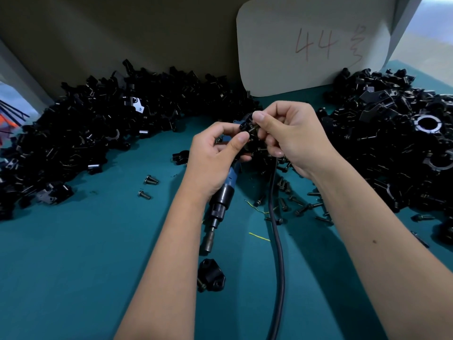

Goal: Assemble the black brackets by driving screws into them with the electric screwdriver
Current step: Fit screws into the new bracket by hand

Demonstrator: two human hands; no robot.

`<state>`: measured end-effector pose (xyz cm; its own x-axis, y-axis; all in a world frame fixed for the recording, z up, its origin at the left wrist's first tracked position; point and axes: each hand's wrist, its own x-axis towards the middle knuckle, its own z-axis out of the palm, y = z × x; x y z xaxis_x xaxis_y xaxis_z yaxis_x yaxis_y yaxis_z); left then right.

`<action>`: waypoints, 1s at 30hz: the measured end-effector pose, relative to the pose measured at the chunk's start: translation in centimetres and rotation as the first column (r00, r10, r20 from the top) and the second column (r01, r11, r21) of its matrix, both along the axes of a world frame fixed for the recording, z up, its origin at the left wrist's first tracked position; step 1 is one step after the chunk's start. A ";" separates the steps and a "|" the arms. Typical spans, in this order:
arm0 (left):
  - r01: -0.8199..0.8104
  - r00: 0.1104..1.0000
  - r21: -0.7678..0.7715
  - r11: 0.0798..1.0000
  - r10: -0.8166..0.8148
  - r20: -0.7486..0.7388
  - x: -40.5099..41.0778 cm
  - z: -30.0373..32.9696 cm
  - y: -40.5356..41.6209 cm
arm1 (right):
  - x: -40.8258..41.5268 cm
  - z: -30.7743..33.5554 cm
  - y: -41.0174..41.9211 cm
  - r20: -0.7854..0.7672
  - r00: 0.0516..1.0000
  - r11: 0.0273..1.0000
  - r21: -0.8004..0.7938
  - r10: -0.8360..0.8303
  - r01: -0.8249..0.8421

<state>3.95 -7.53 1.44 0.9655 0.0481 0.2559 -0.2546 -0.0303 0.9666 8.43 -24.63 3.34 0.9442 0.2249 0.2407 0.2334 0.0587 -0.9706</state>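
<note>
The left hand [215, 153] and the right hand [291, 138] are meeting above the middle of the teal worktop [85, 253]; between them the fingers are pinching a small black bracket [246, 123], the left grip curling around it from below while the right thumb and forefinger are pressing on a screw [253, 130] at its side; the electric screwdriver [220, 200] is lying on the worktop under the left wrist, its bit end pointing toward the person, its black cable [278, 241] running down beside the right forearm; a large heap of black brackets [93, 123] is lying on the left, another pile [397, 143] on the right; loose screws [291, 200] are lying scattered near the cable; a single bracket with a screw [210, 278] is sitting near the front; a white card [313, 45] marked 44 is leaning against the back wall.
</note>
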 end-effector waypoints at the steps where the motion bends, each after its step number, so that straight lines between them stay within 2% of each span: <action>1: 0.001 1.000 0.006 1.000 -0.001 0.001 0.0 0.0 0.0 | -0.1 0.0 0.0 -0.003 1.000 1.000 0.009 -0.010 0.010; 5: 0.004 1.000 0.035 0.999 -0.004 0.004 0.1 0.1 -0.2 | -0.4 0.3 0.2 0.042 0.999 1.000 0.012 -0.007 0.006; 9: 0.016 1.000 -0.001 1.000 -0.016 0.006 0.1 0.3 -0.3 | -0.2 1.0 0.0 0.091 0.996 0.991 -0.133 0.015 -0.002; 11: 0.026 1.000 0.025 0.999 -0.026 0.016 0.2 0.6 -0.4 | -0.4 1.3 -0.2 0.161 0.987 0.970 -0.234 -0.022 0.059; 13: 0.030 0.999 0.065 0.997 -0.032 0.030 0.3 0.6 -0.7 | -0.5 1.5 -0.4 0.294 0.953 0.917 -0.354 -0.078 0.184; 17: 0.012 0.999 0.108 0.994 -0.016 0.030 0.4 0.6 -1.7 | -0.5 2.4 -0.7 0.429 0.901 0.810 -0.506 -0.064 0.298; 19: 0.040 0.999 0.069 0.997 -0.039 -0.009 0.5 0.6 -1.9 | -0.6 2.9 -1.3 0.356 0.933 0.811 -0.530 -0.054 0.249; 21: 0.059 0.997 0.038 0.998 -0.057 -0.054 0.7 0.8 -1.9 | -0.4 3.7 -2.7 0.200 0.980 0.799 -0.586 -0.017 0.133; 22: 0.059 0.995 0.028 0.998 -0.057 -0.077 0.7 0.7 -1.9 | -0.4 4.1 -3.6 0.126 0.991 0.732 -0.680 0.051 0.048; 24: 0.043 0.990 -0.001 0.999 -0.042 -0.138 0.8 0.7 -2.2 | -0.3 4.7 -5.8 -0.046 0.975 0.474 -0.868 0.217 -0.147; 25: 0.032 0.985 -0.022 0.999 -0.035 -0.170 0.8 0.7 -2.3 | -0.6 4.8 -6.5 -0.170 0.950 0.342 -0.904 0.262 -0.256; 26: 0.025 0.979 -0.052 0.998 -0.035 -0.200 0.8 0.8 -2.5 | -0.9 4.7 -7.0 -0.290 0.918 0.269 -0.893 0.270 -0.361; 28: 0.008 0.966 -0.135 0.991 -0.042 -0.255 0.8 1.0 -2.6 | -1.7 3.5 -7.2 -0.393 0.882 0.195 -0.874 0.259 -0.446; 30: -0.027 0.958 -0.235 0.972 -0.042 -0.285 0.7 1.2 -2.4 | -2.3 2.3 -6.4 -0.343 0.902 0.140 -0.911 0.264 -0.388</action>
